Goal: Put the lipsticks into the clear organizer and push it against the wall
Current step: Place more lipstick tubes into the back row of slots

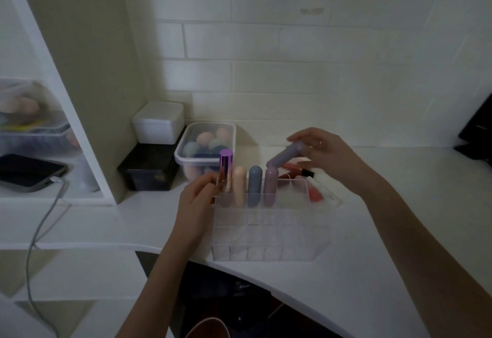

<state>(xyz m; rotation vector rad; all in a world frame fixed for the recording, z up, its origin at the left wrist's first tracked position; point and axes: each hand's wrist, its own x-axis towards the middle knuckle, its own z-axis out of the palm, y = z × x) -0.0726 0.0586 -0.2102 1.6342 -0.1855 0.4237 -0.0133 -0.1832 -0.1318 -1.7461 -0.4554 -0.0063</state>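
The clear organizer (271, 233) stands on the white counter, a gap away from the tiled wall. In its back row stand a metallic purple lipstick (226, 161), a peach one (239, 185), a blue-grey one (255, 185) and a mauve one (271, 187). My left hand (198, 199) grips the organizer's back left corner beside the purple lipstick. My right hand (327, 156) holds a lavender lipstick (286, 155) tilted, its lower end just above the mauve one. Red and coral lip tubes (295, 169) lie on the counter behind the organizer.
A lidded clear tub of makeup sponges (206, 145) sits behind the organizer at the left, beside a black box (149, 169) topped by a white box (158, 121). A shelf unit at far left holds a phone (29, 171) with a cable. The counter edge curves near me.
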